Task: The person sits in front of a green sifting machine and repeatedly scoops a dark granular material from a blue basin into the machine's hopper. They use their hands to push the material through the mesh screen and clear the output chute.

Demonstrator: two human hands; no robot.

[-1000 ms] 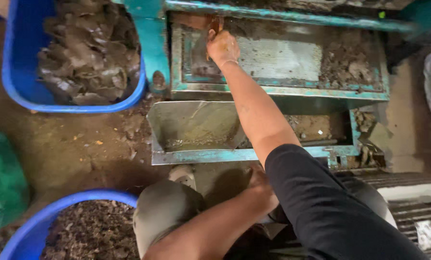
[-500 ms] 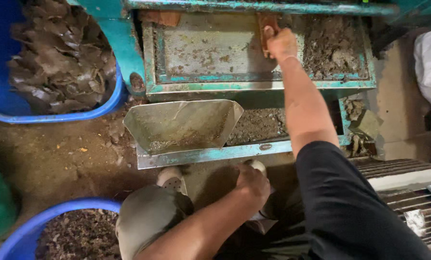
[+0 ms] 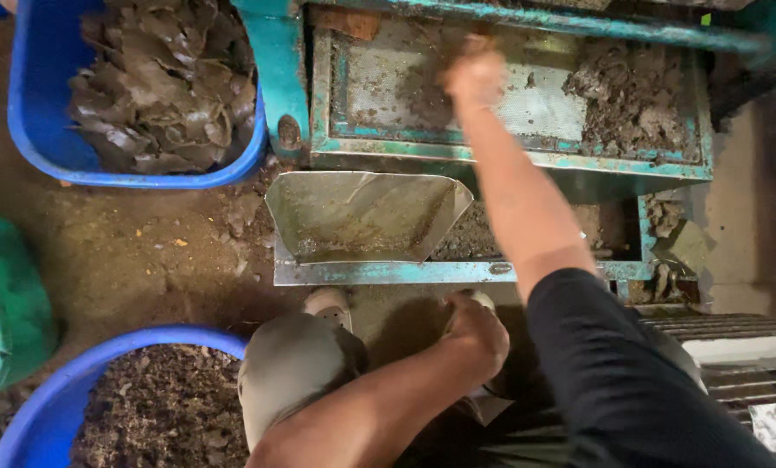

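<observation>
My right hand [image 3: 473,76] is stretched out over a teal metal sieve tray [image 3: 379,143]. It is blurred by motion and seems closed around a small brown wooden piece [image 3: 479,41]. Clumps of dark dried leaf debris [image 3: 635,100] lie on the right side of the tray's mesh. My left hand [image 3: 482,334] rests with curled fingers on my dark trouser leg and holds nothing. Below the tray a bent metal chute [image 3: 362,217] slopes down, with dark crumbs in the trough [image 3: 483,238] beside it.
A blue tub [image 3: 37,130] of large dried leaves stands at the upper left. Another blue tub [image 3: 84,373] of fine dark crumbs is at the lower left, and a green container [image 3: 11,303] sits at the left edge. My grey-clad knee [image 3: 297,368] and shoes are near the trough. A ridged metal step [image 3: 735,334] is at the right.
My right hand swept to the right along the sieve tray, then came back toward its middle. The left hand stayed on my leg. The camera shifted a little.
</observation>
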